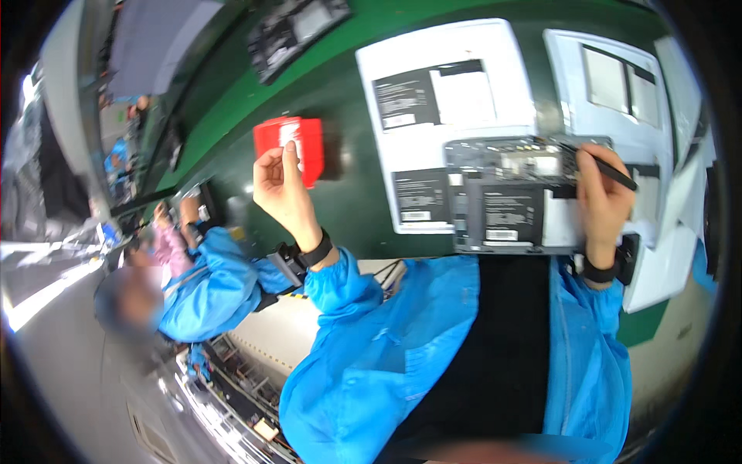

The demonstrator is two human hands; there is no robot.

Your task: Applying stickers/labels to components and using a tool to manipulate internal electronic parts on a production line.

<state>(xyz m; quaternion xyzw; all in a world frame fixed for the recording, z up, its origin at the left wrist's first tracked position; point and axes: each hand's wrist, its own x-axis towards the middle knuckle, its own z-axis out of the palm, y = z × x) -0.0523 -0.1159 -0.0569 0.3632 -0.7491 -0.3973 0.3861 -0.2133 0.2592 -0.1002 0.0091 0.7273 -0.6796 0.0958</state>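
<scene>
My right hand (603, 197) grips a slim, black, pen-like tool (618, 173), its front end over the upper right of an opened grey electronic device (475, 224). The kind of tool is not clear. Inside the device show a circuit board (533, 162) along the far side and a black battery (512, 214) with a white label. The device lies flat near the table's front edge, overlapping a white tray. To the left, my left hand (284, 189) is raised at a red box (309, 147) with a white patch on it. Its fingers are partly curled and apart, with nothing visible in them.
Under the device, the white tray (440, 42) holds more black-and-white battery packs (406, 100). A second white tray (568, 54) with similar parts stands right. Another dark device (297, 35) lies at the far side of the green table (352, 185). A co-worker in blue (209, 301) sits left.
</scene>
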